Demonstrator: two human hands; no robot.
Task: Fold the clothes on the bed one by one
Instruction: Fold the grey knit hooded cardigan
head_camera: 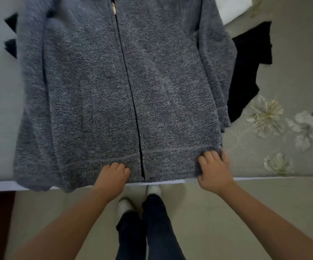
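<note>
1. Grey-blue marled knit zip-front jacket (114, 87) lies front-up and spread flat on the bed, hem toward the person, collar end running off the top of the view.
2. Fabric: coarse, speckled knit, light and dark grey flecks. A plainer ribbed band forms the hem along the bed's near edge.
3. Dark zipper line (127, 81) runs down the middle, closed, slightly slanted; pale metal zipper pull (113, 6) sits near the top.
4. Both sleeves lie folded alongside the body; the right-hand one ends in a cuff near the hem.
5. Left hand (112, 177): fingers curled over the hem band just left of the zipper, gripping the fabric.
6. Right hand (213, 169): fingers curled on the hem band at the jacket's right corner, thumb under the edge, pinching it.
7. Hands are well apart, the zipper's lower end between them.
8. Black garment (249, 72) lies crumpled just right of the jacket; more black fabric (11, 34) pokes out at its left.
9. Pale grey-green bedspread with white flower print (283, 128) covers the bed on the right.
10. Below the bed edge: dark trousers (152, 231) and white shoes (153, 190) on a beige floor.
</note>
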